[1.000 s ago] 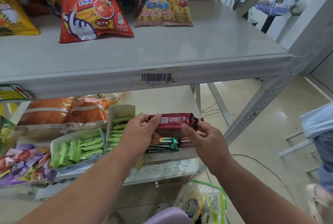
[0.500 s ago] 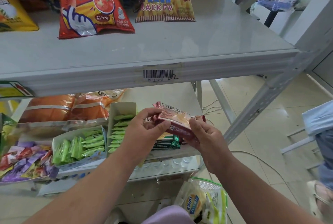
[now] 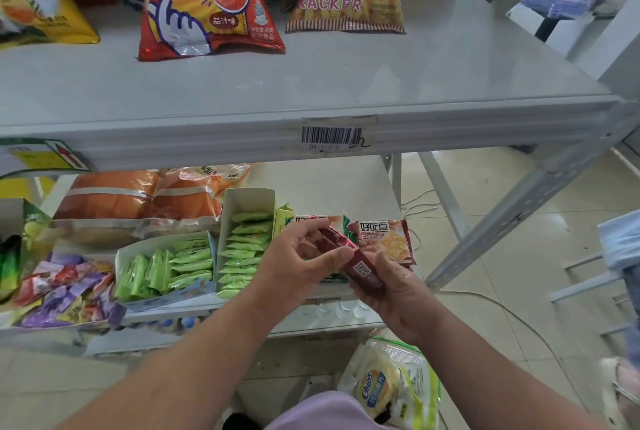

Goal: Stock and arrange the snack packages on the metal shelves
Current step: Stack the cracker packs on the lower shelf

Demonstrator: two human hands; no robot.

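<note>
I see both hands, left hand (image 3: 298, 267) and right hand (image 3: 388, 287), gripping maroon biscuit packs (image 3: 360, 263) at lower shelf (image 3: 346, 187) front right corner; second pack (image 3: 384, 239) reads "好吃点".

Yellow bag (image 3: 38, 7): cut off at left edge. Maroon packet (image 3: 360, 268): partly covered by both hands. Barcode label (image 3: 330, 138): digits too small.
</note>
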